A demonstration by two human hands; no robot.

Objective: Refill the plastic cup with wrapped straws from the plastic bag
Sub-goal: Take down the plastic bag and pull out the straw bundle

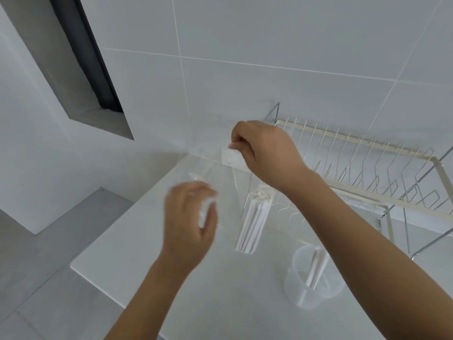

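While the right hand (263, 153) pinches the top edge of the clear plastic bag (228, 187) and holds it up above the white counter (152, 241), the left hand (190, 224), blurred, curls on the bag's other side. A bundle of wrapped straws (252, 227) hangs in the bag's bottom. The plastic cup (312, 280), holding a few straws, stands toward the counter's right, in front of the wire dish rack (367, 168).

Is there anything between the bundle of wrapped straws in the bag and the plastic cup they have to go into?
Only the plastic bag itself: the wrapped straws are inside it, held up by both hands. The cup stands below and to the right on the counter, mouth open, a few straws already in it. Nothing else visible lies between.
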